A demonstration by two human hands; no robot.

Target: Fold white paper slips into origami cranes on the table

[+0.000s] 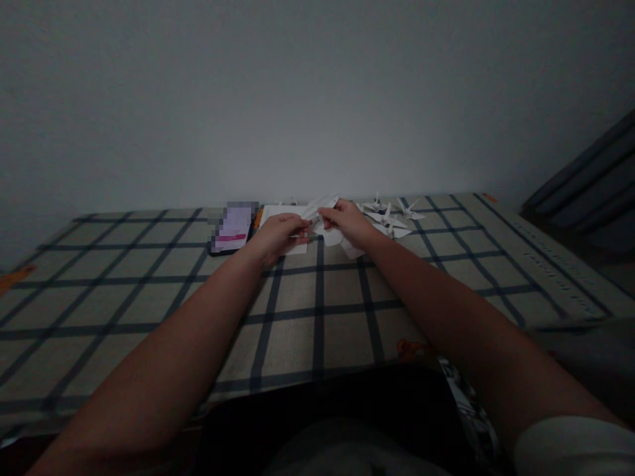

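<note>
Both arms reach far forward over a checked cloth (149, 277). My left hand (278, 235) and my right hand (350, 221) meet on a piece of folded white paper (320, 210), each with its fingers pinched closed on it. The paper is held just above a flat white sheet (278, 213) that lies on the cloth. Much of the folded paper is hidden by the fingers.
Several finished white paper cranes (391, 215) sit to the right of my hands. A phone (232, 228) with a lit screen lies to the left. A plain wall rises behind. A dark piece of furniture (585, 192) stands at the right edge.
</note>
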